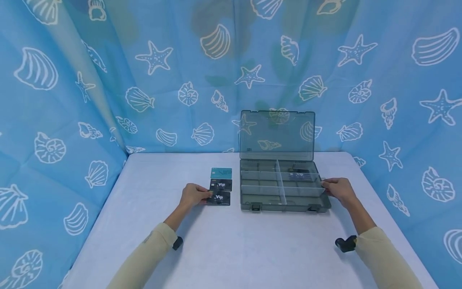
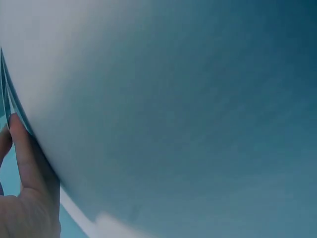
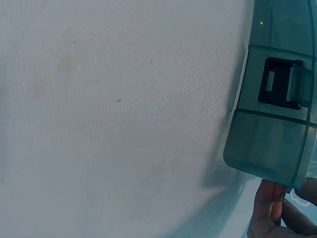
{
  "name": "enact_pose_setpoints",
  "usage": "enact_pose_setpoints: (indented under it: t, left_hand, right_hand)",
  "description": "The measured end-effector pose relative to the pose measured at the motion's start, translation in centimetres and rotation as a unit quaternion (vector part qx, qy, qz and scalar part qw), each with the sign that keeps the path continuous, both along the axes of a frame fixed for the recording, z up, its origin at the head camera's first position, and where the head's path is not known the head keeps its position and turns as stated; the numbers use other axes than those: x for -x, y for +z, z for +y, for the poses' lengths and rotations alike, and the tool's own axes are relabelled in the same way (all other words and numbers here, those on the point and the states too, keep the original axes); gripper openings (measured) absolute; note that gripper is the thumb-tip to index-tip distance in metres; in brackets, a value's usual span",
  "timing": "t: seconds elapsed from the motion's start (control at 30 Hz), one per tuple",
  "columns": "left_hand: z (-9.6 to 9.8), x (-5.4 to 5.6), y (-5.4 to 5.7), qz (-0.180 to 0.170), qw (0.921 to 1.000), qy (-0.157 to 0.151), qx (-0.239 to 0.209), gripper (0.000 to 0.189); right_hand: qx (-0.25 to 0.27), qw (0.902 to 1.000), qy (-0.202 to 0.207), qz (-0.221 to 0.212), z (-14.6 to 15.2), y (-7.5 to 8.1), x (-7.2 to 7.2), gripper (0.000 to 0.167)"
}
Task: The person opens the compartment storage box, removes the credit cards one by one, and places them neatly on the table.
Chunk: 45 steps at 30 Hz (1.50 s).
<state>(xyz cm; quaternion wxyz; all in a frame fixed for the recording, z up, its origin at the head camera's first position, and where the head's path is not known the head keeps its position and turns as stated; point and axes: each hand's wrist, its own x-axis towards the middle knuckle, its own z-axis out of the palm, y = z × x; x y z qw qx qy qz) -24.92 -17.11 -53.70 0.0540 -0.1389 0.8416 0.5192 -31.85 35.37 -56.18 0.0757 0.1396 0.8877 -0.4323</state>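
My left hand (image 1: 193,194) pinches the left end of a black "Vip" card (image 1: 221,199), the nearest of a column of cards. Just behind it lie another black "Vip" card (image 1: 226,185) and a teal "VIP" card (image 1: 221,171). To their right stands a smoky grey plastic compartment box (image 1: 263,208), its lid (image 1: 276,138) raised. One dark "Vip" card (image 1: 300,175) is inside, in a right-hand compartment. My right hand (image 1: 341,190) grips the box's right wall, thumb at the rim. The right wrist view shows those fingers (image 3: 265,198) against the box's end.
Clear dividers (image 1: 280,186) split the box into several compartments, and two latches (image 1: 256,206) sit on its front. Blue shell-patterned curtains (image 1: 187,72) enclose the white table (image 1: 252,249) at the back and sides. Dark devices (image 1: 346,243) are worn at both sleeves.
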Motion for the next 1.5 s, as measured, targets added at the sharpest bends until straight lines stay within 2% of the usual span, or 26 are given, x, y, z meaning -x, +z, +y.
enact_pose_setpoints:
  t: [0.13,0.27,0.47,0.6,0.7,0.83,1.03,1.13,1.2,1.23,1.33,1.43,1.5]
  left_hand:
    - [0.2,0.5,0.1,-0.005,0.9981,-0.018,0.059,0.024]
    - [0.5,1.2,0.4,-0.013,0.9889,-0.056,0.137,0.027]
    - [1.2,2.2,1.2,-0.035,0.9724,-0.090,0.213,0.042]
    - [1.4,2.4,1.8,-0.051,0.9666,-0.104,0.228,0.050]
    - [1.6,2.5,2.1,-0.059,0.9661,-0.112,0.225,0.050]
    - [1.8,2.7,2.2,-0.063,0.9669,-0.113,0.220,0.051]
    - [1.9,2.5,2.1,-0.067,0.9664,-0.105,0.225,0.050]
    - [2.1,2.5,2.5,-0.038,0.9651,-0.107,0.236,0.042]
    - [2.7,2.6,2.8,0.001,0.9695,-0.113,0.218,0.037]
    - [3.2,2.7,3.0,0.021,0.9741,-0.116,0.193,0.037]
    - [5.1,3.1,3.4,0.061,0.9851,-0.135,0.088,0.040]
    - [7.1,3.5,3.4,0.056,0.9866,-0.153,-0.015,0.037]
    - [8.0,3.5,3.5,0.048,0.9855,-0.158,-0.040,0.036]
  right_hand:
    - [0.019,0.9996,-0.003,-0.018,-1.2,2.0,-1.3,0.050]
    - [0.022,0.9995,0.009,-0.019,-2.1,3.9,-2.5,0.053]
    - [0.010,0.9998,0.001,-0.019,-2.5,4.6,-2.9,0.049]
    - [0.009,0.9999,0.000,-0.015,-2.5,4.5,-2.9,0.050]
    - [0.010,0.9999,-0.005,-0.013,-2.5,4.2,-2.7,0.050]
    - [0.006,0.9998,-0.011,-0.016,-1.8,2.9,-1.8,0.050]
    - [-0.022,0.9997,-0.006,-0.003,0.7,-1.2,0.7,0.050]
    - [-0.021,0.9997,-0.001,0.012,1.6,-2.6,1.3,0.054]
    - [-0.022,0.9996,-0.002,0.019,1.8,-3.1,1.4,0.053]
    - [-0.020,0.9996,0.000,0.021,1.9,-3.2,1.4,0.054]
    - [-0.021,0.9996,0.000,0.020,1.5,-2.6,1.0,0.053]
    - [-0.011,0.9999,0.000,0.011,0.5,-0.9,0.2,0.051]
    - [-0.005,1.0000,0.000,0.006,-0.1,0.0,-0.1,0.050]
